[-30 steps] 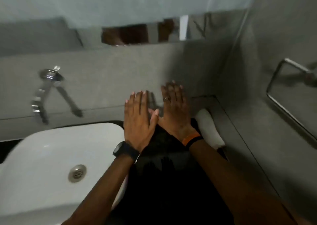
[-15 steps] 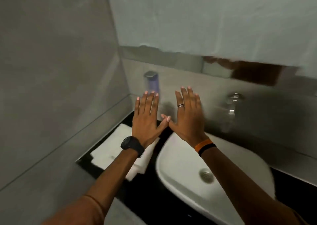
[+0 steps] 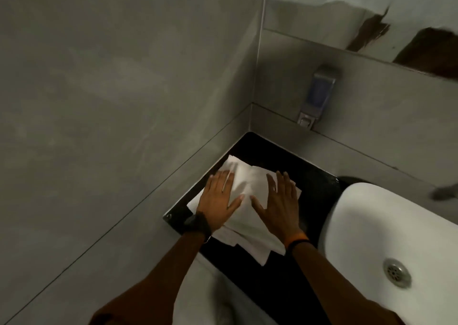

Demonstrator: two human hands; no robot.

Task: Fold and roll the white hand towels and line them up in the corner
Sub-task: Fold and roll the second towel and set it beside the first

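Note:
A loose stack of white hand towels lies flat on the black counter in the left corner, against the grey wall. My left hand, with a black watch at the wrist, rests palm down on the stack's left side, fingers spread. My right hand, with a ring and an orange band, lies palm down on the stack's right side, fingers apart. Neither hand grips the cloth. The towels' near edges stick out unevenly below my wrists.
A white basin with a metal drain stands right of the towels. A soap dispenser hangs on the back wall above the corner. Grey walls close in the left and back; a mirror is above.
My view swung from the right of the basin to the left corner. Both hands, raised with fingers spread before, came down flat onto the towel stack.

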